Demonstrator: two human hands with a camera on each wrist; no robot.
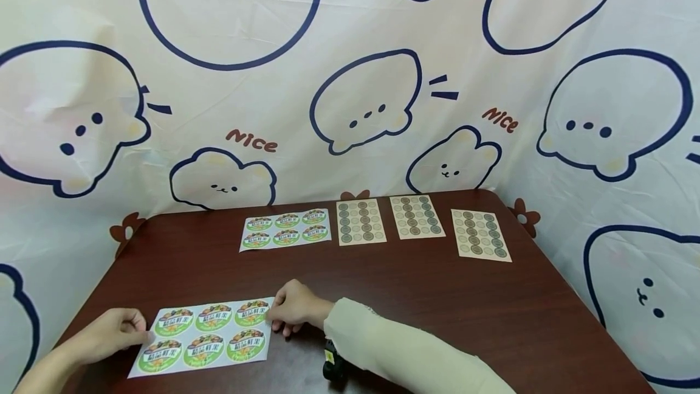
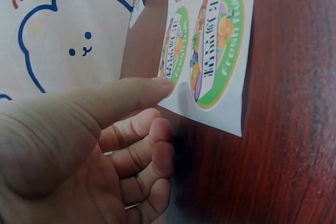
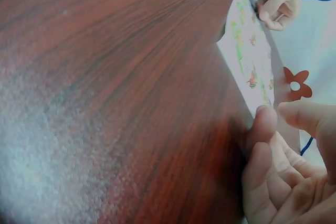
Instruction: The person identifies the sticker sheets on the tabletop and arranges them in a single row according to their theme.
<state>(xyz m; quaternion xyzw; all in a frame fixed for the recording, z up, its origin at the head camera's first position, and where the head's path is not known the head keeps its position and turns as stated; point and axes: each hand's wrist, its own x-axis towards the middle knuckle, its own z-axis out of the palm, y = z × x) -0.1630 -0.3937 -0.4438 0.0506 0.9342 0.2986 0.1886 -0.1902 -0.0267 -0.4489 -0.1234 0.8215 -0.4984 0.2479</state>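
A white sheet of round fruit stickers [image 1: 202, 336], green-rimmed and printed with fruit and Chinese characters, lies face up near the front of the table. My left hand [image 1: 112, 336] pinches its left edge, thumb [image 2: 139, 93] on the printed face and the other fingers curled below. At the opposite edge, my right hand [image 1: 298, 307] holds the sheet near its upper right corner between thumb and fingers. In the right wrist view, the sticker sheet [image 3: 252, 51] stretches away toward the left hand [image 3: 281, 1], with its near edge partly hidden by my fingertips.
Toward the back of the table [image 1: 404, 303] lies a second fruit sticker sheet [image 1: 285, 230]. To its right are three cream sheets of small round stickers: one [image 1: 361, 222], another [image 1: 417, 216] and a third [image 1: 481, 235]. A cartoon-printed cloth [image 1: 295, 102] hangs behind.
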